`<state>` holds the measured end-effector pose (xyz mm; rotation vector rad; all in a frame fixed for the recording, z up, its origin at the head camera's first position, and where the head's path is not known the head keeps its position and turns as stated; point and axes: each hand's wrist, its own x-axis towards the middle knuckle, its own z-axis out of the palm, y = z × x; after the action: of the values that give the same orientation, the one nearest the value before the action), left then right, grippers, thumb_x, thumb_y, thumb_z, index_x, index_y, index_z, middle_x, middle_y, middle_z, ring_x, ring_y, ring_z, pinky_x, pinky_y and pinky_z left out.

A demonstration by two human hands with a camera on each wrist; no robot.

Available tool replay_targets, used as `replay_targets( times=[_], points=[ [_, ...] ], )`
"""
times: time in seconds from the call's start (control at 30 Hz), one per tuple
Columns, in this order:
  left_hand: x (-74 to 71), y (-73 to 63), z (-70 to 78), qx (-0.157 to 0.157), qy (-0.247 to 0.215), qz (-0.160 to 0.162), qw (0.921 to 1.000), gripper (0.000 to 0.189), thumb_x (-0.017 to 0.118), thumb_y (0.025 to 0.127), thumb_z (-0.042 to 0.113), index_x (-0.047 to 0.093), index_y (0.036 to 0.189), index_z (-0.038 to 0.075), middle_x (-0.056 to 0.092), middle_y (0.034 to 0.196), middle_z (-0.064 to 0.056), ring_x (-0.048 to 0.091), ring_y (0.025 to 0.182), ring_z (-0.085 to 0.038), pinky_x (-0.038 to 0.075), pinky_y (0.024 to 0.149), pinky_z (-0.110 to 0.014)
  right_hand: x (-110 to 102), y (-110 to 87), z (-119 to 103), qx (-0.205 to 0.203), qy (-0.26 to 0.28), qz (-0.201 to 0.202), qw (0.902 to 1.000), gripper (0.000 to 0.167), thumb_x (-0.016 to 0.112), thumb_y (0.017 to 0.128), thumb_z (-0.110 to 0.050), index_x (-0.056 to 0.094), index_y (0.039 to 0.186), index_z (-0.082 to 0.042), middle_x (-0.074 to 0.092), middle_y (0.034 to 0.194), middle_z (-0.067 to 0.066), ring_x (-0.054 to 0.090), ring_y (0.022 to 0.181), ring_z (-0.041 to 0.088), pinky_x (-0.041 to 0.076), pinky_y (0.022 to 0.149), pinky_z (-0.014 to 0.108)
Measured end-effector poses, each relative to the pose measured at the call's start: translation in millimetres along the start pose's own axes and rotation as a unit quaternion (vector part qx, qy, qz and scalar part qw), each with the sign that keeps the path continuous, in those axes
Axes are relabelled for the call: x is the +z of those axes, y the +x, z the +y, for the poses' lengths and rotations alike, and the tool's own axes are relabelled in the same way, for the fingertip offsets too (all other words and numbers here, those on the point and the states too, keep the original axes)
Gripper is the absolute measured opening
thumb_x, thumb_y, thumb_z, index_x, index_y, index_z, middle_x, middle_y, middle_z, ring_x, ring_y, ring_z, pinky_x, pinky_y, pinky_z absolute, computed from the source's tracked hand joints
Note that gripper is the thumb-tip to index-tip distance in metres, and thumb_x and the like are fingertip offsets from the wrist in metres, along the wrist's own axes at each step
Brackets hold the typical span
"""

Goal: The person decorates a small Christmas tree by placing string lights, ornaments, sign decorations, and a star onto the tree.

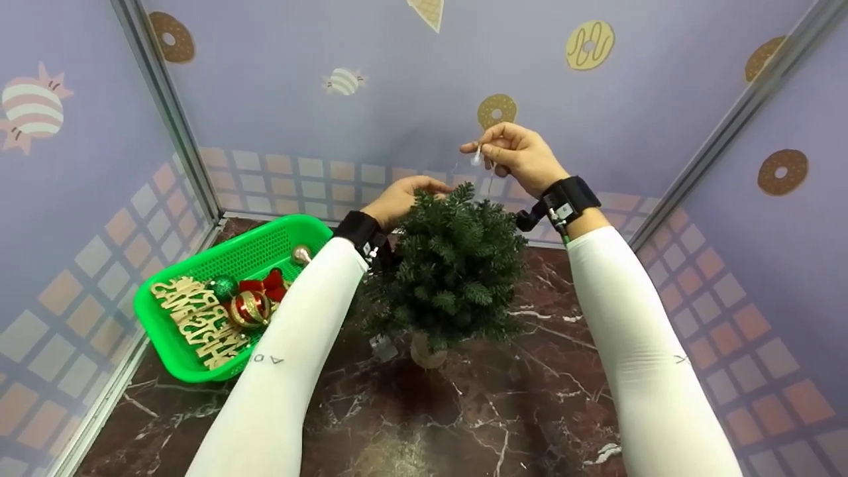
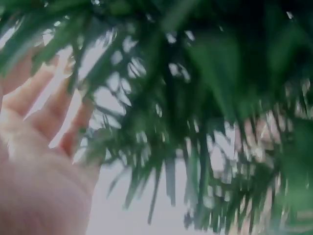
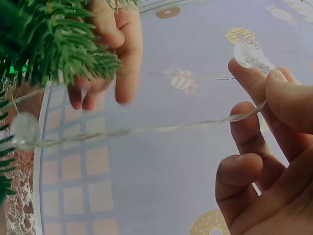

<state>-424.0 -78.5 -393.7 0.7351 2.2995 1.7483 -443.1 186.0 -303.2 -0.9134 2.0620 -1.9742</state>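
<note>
A small artificial Christmas tree (image 1: 457,271) stands on the dark marbled surface between my arms. Behind its top, my right hand (image 1: 523,156) pinches a clear bulb (image 3: 248,53) of a string light between thumb and finger. The light's thin wire (image 3: 161,129) stretches from this hand toward the branches, where another clear bulb (image 3: 24,128) hangs. On the far left side of the tree, my left hand (image 1: 403,197) has its fingers loosely extended against the needles. Branches partly cover those fingers in both wrist views.
A green plastic basket (image 1: 199,376) sits at left, holding gold lettering (image 1: 199,324), a green ball (image 1: 222,287), a red-and-gold ball (image 1: 250,309) and a red bow (image 1: 268,285). Near the tree's base lies a small clear box (image 1: 383,346). Patterned panels (image 1: 411,73) enclose the surface.
</note>
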Motion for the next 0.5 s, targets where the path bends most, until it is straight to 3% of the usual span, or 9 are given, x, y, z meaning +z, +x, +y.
replay_targets(
  times=[0.17,0.27,0.37,0.5],
  points=[
    [-8.9,-7.1,-4.4,-0.012,0.049,0.082,0.9953,0.027,0.061,0.104,0.011,0.071,0.126,-0.001,0.069,0.130,-0.016,0.063,0.121,-0.025,0.049,0.112,-0.041,-4,0.9,1,0.018,-0.045,0.031,0.9983,0.003,0.064,0.106,-0.002,0.066,0.107,-0.004,0.083,0.101,0.009,0.063,0.074,0.014,0.043,0.060,0.024],
    [-15.9,-14.3,-7.8,-0.018,0.094,0.106,0.9897,0.024,0.056,0.107,0.014,0.072,0.120,0.001,0.069,0.112,-0.010,0.061,0.099,-0.019,0.051,0.097,-0.036,-8,-0.3,3,0.037,-0.088,0.061,0.9936,0.006,0.064,0.107,-0.004,0.066,0.111,-0.001,0.082,0.093,0.005,0.061,0.073,0.014,0.044,0.060,0.024],
    [-24.4,-21.0,-10.2,-0.018,0.117,0.134,0.9840,0.024,0.061,0.109,0.026,0.072,0.110,0.006,0.062,0.097,-0.002,0.053,0.083,-0.016,0.046,0.084,-0.034,-11,-0.7,7,0.061,-0.157,0.080,0.9826,0.013,0.065,0.107,-0.008,0.066,0.117,0.000,0.078,0.086,-0.001,0.063,0.075,0.014,0.045,0.061,0.023],
    [-37.0,-27.3,-12.3,-0.013,0.115,0.183,0.9763,0.030,0.068,0.107,0.035,0.073,0.101,0.006,0.060,0.092,0.002,0.051,0.081,-0.015,0.044,0.080,-0.031,-11,1.3,13,0.093,-0.235,0.065,0.9654,0.016,0.065,0.108,-0.011,0.068,0.122,-0.004,0.077,0.090,0.000,0.069,0.080,0.014,0.049,0.064,0.024]
  ],
)
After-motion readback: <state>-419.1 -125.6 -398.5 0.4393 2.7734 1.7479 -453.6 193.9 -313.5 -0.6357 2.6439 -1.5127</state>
